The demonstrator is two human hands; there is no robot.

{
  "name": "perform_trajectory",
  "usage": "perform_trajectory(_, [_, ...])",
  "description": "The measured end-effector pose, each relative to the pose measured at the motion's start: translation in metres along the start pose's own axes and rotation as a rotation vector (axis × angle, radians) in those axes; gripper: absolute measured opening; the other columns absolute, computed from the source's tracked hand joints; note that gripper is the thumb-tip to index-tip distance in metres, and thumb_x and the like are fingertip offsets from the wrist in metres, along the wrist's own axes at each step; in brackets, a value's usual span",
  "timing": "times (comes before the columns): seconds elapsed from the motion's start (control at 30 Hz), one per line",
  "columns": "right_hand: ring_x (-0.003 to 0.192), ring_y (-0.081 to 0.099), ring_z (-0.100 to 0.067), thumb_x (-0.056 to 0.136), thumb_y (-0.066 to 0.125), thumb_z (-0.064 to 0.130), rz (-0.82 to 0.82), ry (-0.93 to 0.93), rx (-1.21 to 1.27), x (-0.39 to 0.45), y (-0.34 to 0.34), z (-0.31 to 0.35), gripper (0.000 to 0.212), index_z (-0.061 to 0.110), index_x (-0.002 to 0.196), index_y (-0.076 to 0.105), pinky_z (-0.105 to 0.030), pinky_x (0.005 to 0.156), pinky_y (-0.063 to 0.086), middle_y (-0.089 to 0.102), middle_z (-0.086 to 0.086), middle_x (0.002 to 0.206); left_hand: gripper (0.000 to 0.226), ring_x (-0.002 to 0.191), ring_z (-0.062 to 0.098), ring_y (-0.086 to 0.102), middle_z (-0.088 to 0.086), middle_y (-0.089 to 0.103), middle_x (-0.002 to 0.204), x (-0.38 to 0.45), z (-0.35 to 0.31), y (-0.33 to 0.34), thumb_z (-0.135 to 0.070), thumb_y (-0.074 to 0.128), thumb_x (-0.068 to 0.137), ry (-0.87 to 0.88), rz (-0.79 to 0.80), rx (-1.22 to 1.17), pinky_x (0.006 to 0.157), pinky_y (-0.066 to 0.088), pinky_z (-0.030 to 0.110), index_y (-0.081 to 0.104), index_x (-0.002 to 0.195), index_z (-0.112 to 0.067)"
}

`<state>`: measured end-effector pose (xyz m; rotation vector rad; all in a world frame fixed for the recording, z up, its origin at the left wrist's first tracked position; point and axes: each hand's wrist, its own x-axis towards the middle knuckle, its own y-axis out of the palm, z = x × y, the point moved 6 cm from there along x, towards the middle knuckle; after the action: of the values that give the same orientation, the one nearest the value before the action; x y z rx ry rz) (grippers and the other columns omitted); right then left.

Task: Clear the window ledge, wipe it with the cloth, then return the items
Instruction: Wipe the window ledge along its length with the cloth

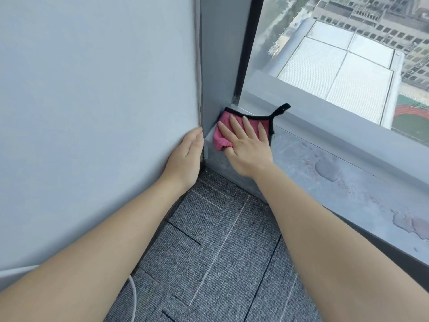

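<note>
- In the head view I see my right hand (247,145) lying flat, fingers spread, pressing the pink cloth (226,131) down on the window ledge (325,180); it is open, not gripping.
- The cloth sits in the far left corner of the ledge, against the grey frame (220,66); its black loop (282,109) points up to the right.
- My left hand (186,156) rests open against the edge of the wall panel (92,112), holding nothing.
- The hand covers most of the cloth. The ledge shows dull stains (327,169), and its right end is cut off.
- Below are the carpet (220,252) and a white cable (134,296), only partly visible.
</note>
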<state>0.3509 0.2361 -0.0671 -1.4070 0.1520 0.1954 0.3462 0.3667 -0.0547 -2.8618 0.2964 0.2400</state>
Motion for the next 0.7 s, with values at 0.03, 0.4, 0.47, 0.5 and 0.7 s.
perform_trajectory(0.03, [0.147, -0.009, -0.020, 0.096, 0.023, 0.031, 0.002, -0.011, 0.002, -0.007, 0.000, -0.002, 0.056, 0.036, 0.147, 0.002, -0.045, 0.117, -0.008, -0.005, 0.006, 0.160, 0.045, 0.134, 0.020, 0.035, 0.013, 0.039, 0.143, 0.000, -0.001, 0.001, -0.026, 0.030, 0.095, -0.002, 0.006, -0.008, 0.118, 0.021, 0.039, 0.036, 0.133, -0.003])
perform_trajectory(0.4, [0.146, -0.014, -0.024, 0.095, 0.018, 0.035, 0.007, 0.330, 0.088, -0.067, 0.009, -0.062, 0.057, 0.031, 0.148, -0.003, -0.046, 0.116, -0.014, -0.011, 0.002, 0.159, 0.045, 0.141, 0.018, 0.022, 0.010, 0.028, 0.151, 0.001, -0.019, 0.040, -0.021, 0.031, 0.096, 0.280, 0.251, 0.680, 0.110, 0.009, 0.017, 0.029, 0.138, -0.006])
perform_trajectory(0.47, [0.146, -0.015, -0.025, 0.096, 0.021, 0.034, -0.004, 0.389, 0.117, -0.060, 0.006, -0.068, 0.058, 0.032, 0.148, -0.004, -0.048, 0.116, -0.013, -0.010, 0.002, 0.159, 0.047, 0.144, 0.019, 0.013, 0.009, 0.019, 0.154, 0.009, -0.011, 0.046, -0.024, 0.025, 0.097, 0.310, 0.321, 0.870, 0.115, 0.005, 0.024, 0.021, 0.141, -0.008])
perform_trajectory(0.5, [0.146, -0.014, -0.026, 0.095, 0.021, 0.034, -0.012, 0.401, 0.124, -0.055, 0.005, -0.069, 0.058, 0.032, 0.148, -0.003, -0.049, 0.116, -0.013, -0.010, 0.002, 0.160, 0.051, 0.144, 0.020, 0.012, 0.009, 0.017, 0.155, 0.013, -0.007, 0.047, -0.029, 0.021, 0.095, 0.325, 0.335, 0.961, 0.116, 0.006, 0.027, 0.019, 0.142, -0.009])
perform_trajectory(0.7, [0.147, -0.013, -0.025, 0.095, 0.022, 0.036, -0.039, 0.313, 0.074, -0.033, 0.001, -0.061, 0.057, 0.036, 0.147, -0.002, -0.050, 0.115, -0.012, -0.008, 0.002, 0.160, 0.070, 0.143, 0.025, 0.017, 0.010, 0.021, 0.154, 0.013, 0.000, 0.049, -0.040, 0.004, 0.080, 0.405, 0.306, 1.122, 0.117, 0.011, 0.034, 0.023, 0.141, -0.013])
